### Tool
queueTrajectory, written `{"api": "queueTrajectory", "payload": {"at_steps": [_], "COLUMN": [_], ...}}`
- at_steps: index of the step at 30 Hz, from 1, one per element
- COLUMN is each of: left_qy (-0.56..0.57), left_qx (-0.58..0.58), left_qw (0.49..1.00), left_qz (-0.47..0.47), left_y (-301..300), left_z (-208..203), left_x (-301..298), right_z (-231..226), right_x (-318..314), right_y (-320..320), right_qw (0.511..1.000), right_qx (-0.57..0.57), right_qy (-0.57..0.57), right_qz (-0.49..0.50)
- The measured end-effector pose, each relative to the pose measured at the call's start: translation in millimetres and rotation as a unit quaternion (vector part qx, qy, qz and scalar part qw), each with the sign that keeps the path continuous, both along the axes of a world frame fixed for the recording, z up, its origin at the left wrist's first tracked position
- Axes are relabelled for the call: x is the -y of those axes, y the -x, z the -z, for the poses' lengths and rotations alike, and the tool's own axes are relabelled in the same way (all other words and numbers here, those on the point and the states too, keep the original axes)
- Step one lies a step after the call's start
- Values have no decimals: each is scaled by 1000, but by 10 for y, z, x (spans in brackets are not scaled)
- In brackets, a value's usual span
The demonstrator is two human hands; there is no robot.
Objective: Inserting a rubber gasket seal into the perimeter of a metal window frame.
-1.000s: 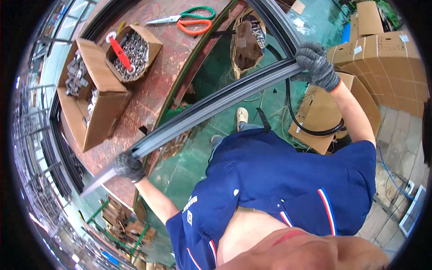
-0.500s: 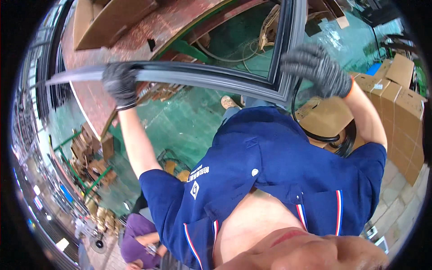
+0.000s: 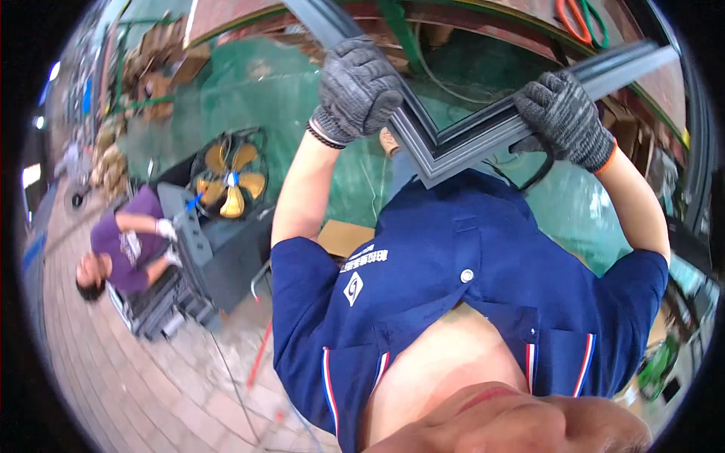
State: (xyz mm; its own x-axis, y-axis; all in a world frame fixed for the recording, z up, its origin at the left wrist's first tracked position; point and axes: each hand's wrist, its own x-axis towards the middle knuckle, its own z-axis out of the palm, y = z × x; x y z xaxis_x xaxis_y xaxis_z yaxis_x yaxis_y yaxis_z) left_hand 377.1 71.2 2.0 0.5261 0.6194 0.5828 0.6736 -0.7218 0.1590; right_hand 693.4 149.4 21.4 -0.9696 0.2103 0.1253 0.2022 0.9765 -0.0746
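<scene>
A dark grey frame made of grooved profiles is held up before my waist, its corner pointing toward my body. My left hand, in a grey knit glove, is closed around the frame's left side, which runs up out of view. On the other side, my gloved right hand grips the profile that slants away to the upper right. Its thumb is below the profile, and the fingers lie over the top. The far parts of the frame are out of view.
Beyond the frame stands a workbench with a worn reddish top; orange and green loops lie on it. A yellow-bladed fan is at left, near a co-worker in purple beside a dark machine. Cardboard lies on the green floor.
I have turned, so the bench, fan and co-worker have shifted in view. The frame has rotated, its corner now pointing toward me. My right hand now grips its side, farther from the corner.
</scene>
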Motion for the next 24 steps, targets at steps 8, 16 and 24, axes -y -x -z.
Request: {"api": "queueTrajectory", "payload": {"at_steps": [8, 16, 24], "left_qy": [-1, 203, 216], "left_qx": [132, 821, 819], "left_qw": [968, 495, 483], "left_qz": [-213, -199, -221], "left_y": [-368, -1050, -1177], "left_z": [171, 669, 534], "left_x": [529, 786, 771], "right_z": [-278, 496, 513], "right_x": [-292, -386, -242], "right_y": [277, 1003, 1350], "right_qw": [975, 903, 730], "right_qx": [88, 101, 315], "right_qy": [166, 368, 604], "right_qz": [-121, -199, -50]}}
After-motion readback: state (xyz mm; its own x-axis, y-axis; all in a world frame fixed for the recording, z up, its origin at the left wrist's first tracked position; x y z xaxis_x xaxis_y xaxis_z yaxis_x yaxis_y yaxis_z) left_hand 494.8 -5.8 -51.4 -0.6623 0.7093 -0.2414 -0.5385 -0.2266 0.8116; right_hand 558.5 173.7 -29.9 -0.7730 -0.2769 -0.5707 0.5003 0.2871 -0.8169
